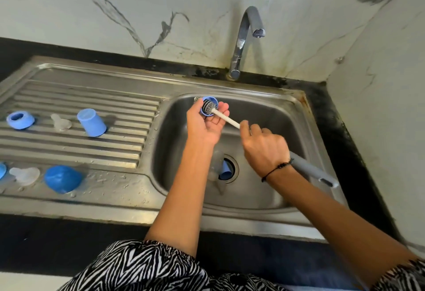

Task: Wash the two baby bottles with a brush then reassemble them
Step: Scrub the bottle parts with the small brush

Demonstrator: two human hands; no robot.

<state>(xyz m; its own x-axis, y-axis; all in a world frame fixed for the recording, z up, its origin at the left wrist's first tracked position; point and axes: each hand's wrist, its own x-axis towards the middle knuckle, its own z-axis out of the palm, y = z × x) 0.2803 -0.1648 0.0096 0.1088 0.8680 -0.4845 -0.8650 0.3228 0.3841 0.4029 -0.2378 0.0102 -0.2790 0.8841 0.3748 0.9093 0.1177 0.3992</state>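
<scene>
Hands (264, 148) scrub ring (209, 106) over basin (271, 116).

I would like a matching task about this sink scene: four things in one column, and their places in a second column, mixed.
Things:
1. blue ring
2. brush
3. blue cap
4. bottle

Places:
A. standing on the ribbed drainboard
B. lying over the sink drain
C. in the left hand, above the basin
D. its handle in the right hand, its head inside the ring

Pairs: 1-C, 2-D, 3-A, 4-B
</scene>
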